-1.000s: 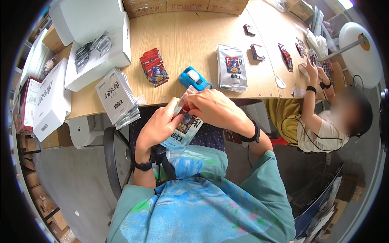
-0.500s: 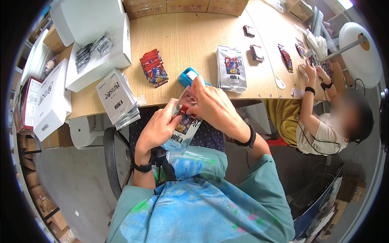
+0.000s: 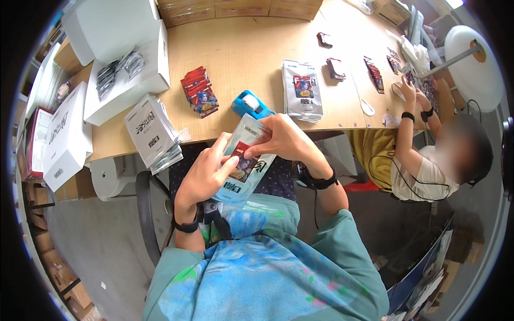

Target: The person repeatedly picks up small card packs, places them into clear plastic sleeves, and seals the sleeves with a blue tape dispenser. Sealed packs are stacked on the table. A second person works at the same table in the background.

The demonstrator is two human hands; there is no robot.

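Over my lap, by the table's front edge, both hands hold a pale silver foil pouch point(image 3: 234, 193) at a tilt. A small red card pack point(image 3: 244, 167) with a printed figure lies flat on its front. My left hand point(image 3: 202, 174) grips the pouch's left side, its thumb on the red pack. On the upper right side my right hand point(image 3: 289, 136) is closed, thumb pressed near the pack's top; its other fingers are partly hidden behind the pouch. Just beyond the pouch stands a blue tape dispenser point(image 3: 247, 104) on the table.
A fanned stack of red packs point(image 3: 199, 92) lies left of the dispenser. Foil pouches are piled at left point(image 3: 149, 128) and right point(image 3: 301, 107). An open white box point(image 3: 131, 88) holds dark packets. At far right a co-worker point(image 3: 423, 168) handles small packs beside a white lamp point(image 3: 468, 69).
My right hand has drawn down and away from the tape dispenser, which now shows more fully. The pouch's upper end has come into view, and my left hand still grips its side.
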